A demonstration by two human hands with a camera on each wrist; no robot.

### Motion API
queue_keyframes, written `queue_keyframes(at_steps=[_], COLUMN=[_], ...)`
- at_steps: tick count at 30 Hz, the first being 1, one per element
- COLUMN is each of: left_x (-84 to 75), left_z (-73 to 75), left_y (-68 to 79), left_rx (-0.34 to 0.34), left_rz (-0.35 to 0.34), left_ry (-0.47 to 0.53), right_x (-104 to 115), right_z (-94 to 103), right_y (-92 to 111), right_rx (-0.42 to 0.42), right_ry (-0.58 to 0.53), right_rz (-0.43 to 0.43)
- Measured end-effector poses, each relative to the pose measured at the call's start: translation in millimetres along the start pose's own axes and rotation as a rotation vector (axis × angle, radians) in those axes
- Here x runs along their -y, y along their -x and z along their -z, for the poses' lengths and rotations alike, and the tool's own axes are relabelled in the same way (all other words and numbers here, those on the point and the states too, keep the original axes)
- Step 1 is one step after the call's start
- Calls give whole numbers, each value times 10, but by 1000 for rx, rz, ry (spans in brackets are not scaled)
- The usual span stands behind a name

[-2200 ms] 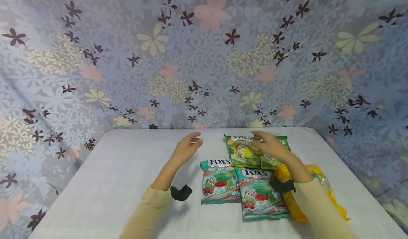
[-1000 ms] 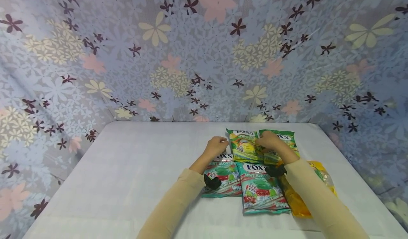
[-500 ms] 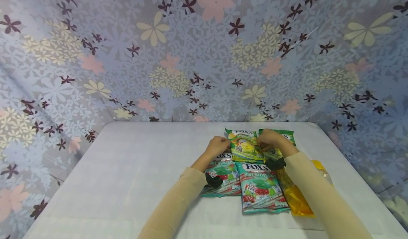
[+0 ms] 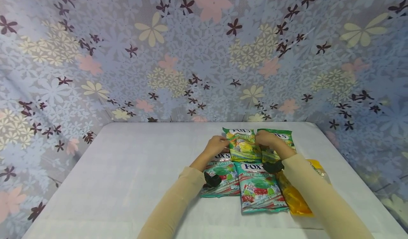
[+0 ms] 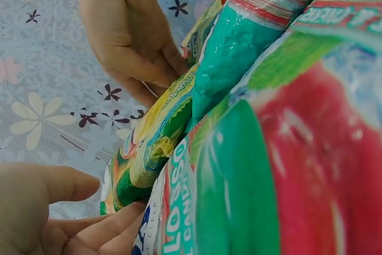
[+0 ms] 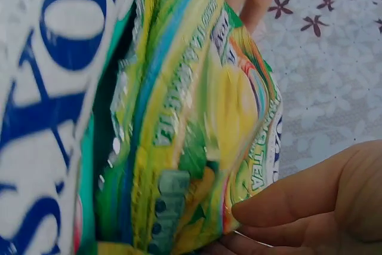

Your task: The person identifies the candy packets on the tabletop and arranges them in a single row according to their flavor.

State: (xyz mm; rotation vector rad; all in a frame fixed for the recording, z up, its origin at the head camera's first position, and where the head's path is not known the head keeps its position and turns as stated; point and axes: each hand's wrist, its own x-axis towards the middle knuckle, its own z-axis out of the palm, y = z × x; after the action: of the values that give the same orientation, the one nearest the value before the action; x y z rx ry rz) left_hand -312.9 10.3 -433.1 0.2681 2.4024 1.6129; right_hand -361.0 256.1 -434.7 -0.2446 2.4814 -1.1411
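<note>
A green and yellow candy bag point(image 4: 243, 147) marked FOX'S lies in the back row, between my two hands. My left hand point(image 4: 216, 146) holds its left edge; in the left wrist view those fingers point(image 5: 107, 231) go under the edge with the thumb beside it. At the bag's right edge, my right hand point(image 4: 267, 140) pinches it, the thumb point(image 6: 286, 204) pressing the wrapper in the right wrist view. A second green candy bag point(image 4: 285, 137) lies partly hidden behind the right hand. My left wrist overlaps a teal mint candy bag point(image 4: 224, 182).
Another teal mint candy bag point(image 4: 261, 193) lies in front of the held one. A yellow-orange bag point(image 4: 294, 196) is partly covered by the right sleeve. The white table point(image 4: 127, 182) meets a flower-patterned cloth point(image 4: 191, 55) at the back and sides.
Both hands have come down onto the candy bag, the left moving right to its left edge, the right settling at its right edge. In the last half second, the fingers have closed in slightly.
</note>
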Motion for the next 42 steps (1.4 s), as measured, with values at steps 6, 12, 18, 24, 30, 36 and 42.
queue_keyframes(at_steps=[6,12,18,24,30,36,42], left_x=[-4,-5,11,26,26,47,90], left_z=[15,8,20,66,160,238,318], left_y=[5,-5,-24,-19,20,73,164], left_rx=[-25,-25,-86,-172,-190,-158,-178], left_rz=[-2,20,15,8,-13,-27,-44], left_ry=[3,142,198,213,212,243,171], right_x=[365,387,467,525,544,636,740], right_z=[-99,-115,-114,-98,-135,-157,-267], right_y=[234,183,224,256,252,378,455], right_rx=[-64,-111,-155,-189,-173,-132,-129], right_ry=[-52,-116,-201,-355,-431,-441,-346], right_rz=[-62,-116,-143,-156,-126,-63,-46])
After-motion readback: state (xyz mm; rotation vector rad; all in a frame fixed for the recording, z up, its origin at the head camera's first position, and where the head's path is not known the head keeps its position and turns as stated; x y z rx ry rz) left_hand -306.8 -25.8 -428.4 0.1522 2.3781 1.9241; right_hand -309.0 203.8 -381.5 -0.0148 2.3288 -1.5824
